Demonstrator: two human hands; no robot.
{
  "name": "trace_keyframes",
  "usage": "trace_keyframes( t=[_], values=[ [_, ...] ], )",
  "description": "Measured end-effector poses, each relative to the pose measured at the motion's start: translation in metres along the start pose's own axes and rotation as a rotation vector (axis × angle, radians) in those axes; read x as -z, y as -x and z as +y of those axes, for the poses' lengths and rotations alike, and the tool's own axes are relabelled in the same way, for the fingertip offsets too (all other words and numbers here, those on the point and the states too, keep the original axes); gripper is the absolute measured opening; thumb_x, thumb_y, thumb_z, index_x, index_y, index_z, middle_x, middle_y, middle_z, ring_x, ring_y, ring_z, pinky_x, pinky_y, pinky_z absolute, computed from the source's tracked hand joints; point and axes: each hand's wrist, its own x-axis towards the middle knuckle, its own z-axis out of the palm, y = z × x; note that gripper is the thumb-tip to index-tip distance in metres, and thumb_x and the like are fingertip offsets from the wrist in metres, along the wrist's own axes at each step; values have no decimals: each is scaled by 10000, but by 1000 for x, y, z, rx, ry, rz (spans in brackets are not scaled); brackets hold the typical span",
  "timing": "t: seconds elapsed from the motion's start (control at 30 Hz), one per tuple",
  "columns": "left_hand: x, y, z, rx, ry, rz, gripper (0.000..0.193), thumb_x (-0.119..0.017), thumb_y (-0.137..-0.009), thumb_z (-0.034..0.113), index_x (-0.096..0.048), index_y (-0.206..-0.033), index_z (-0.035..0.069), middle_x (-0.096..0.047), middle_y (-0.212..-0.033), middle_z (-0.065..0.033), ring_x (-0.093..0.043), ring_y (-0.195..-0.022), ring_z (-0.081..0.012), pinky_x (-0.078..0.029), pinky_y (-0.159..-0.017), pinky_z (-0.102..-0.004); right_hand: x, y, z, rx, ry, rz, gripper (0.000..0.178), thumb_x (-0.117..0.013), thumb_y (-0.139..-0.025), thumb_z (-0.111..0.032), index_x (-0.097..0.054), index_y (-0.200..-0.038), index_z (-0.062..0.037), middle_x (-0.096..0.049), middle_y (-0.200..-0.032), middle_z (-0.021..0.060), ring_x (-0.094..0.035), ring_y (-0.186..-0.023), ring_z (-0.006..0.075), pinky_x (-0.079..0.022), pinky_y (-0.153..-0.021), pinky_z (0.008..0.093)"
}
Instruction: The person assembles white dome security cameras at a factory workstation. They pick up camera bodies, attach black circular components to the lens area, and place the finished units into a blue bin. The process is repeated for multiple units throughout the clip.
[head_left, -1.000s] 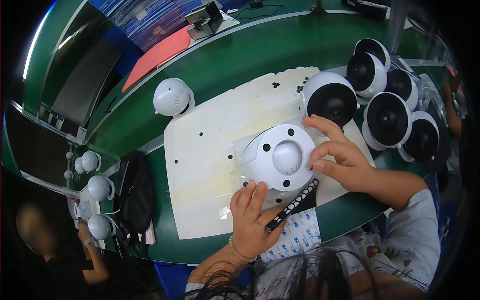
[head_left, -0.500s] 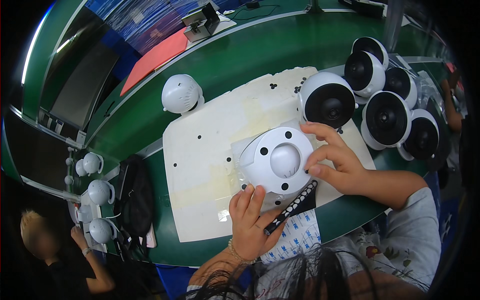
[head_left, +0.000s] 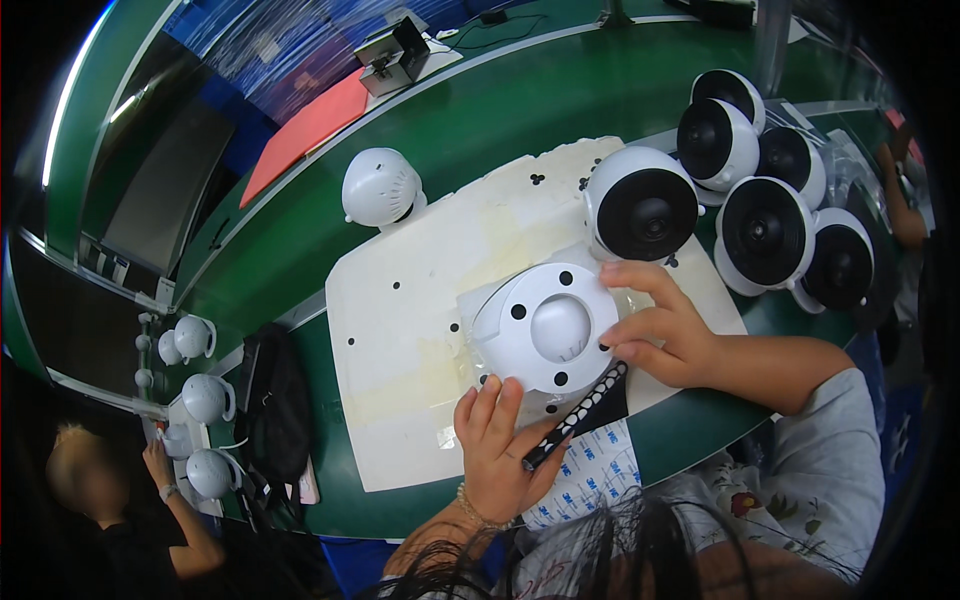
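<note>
A white dome camera (head_left: pixel 497 345) lies with its ring-shaped base (head_left: pixel 590 300) facing up on a clear plastic bag. Several black round pads (head_left: pixel 565 278) sit around the ring's face. At the ring's right edge, my right hand (head_left: pixel 675 330) pinches thumb and a fingertip at a black pad (head_left: pixel 604 348), with its index finger spread along the rim. My left hand (head_left: pixel 498 450) steadies the near edge with its fingertips. Its thumb side holds a black strip with white round spots (head_left: pixel 575 418). A white sheet with blue print (head_left: pixel 600 475) lies below the strip.
A worn cream board (head_left: pixel 390 400) covers part of the green table. Several white cameras with black fronts (head_left: pixel 765 232) crowd the right; another camera (head_left: pixel 382 188) stands at the far left. A black bag (head_left: pixel 275 400) and a co-worker's hand (head_left: pixel 158 465) are at left.
The whole view has shifted slightly. My right fingertips stay at the pad on the ring's edge, and my left hand keeps its place on the near rim with the strip.
</note>
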Motion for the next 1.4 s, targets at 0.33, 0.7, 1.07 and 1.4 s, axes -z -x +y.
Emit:
trace_keyframes(
  t=[0.33,0.7,1.07,1.4],
  values=[
    [2,3,-1,4,-14,4,261,-736,-611,179,-625,-841,126,-329,-1351,-158,-302,-1225,-334,-206,-956,-505,5,4,-22,-268,-47,31,322,-616,-783,-157,-538,-1086,-82,-492,-1149,107,-467,-1072,216,-346,-860,334],
    [12,0,-15,-96,154,71,246,-750,-597,117,-614,-794,62,-326,-1336,-231,-335,-1183,-385,-239,-962,-469,8,-86,-23,-682,-693,-84,266,-637,-771,-120,-549,-987,7,-580,-786,51,-552,-731,103,-435,-633,224],
    [10,-2,-22,-56,386,60,208,-698,-668,75,-566,-827,52,-522,-1158,-139,-461,-1066,-319,-323,-912,-415,-37,-222,144,-519,1354,-309,181,-558,-762,-146,-663,-897,-88,-628,-947,122,-611,-874,308,-517,-646,442],
    [19,8,-25,-48,445,86,225,-685,-670,52,-526,-829,40,-517,-1142,-118,-465,-1055,-302,-349,-891,-391,-113,-203,223,-830,1272,-429,225,-526,-778,-162,-667,-939,-93,-638,-977,85,-623,-855,274,-493,-655,478]
  ],
)
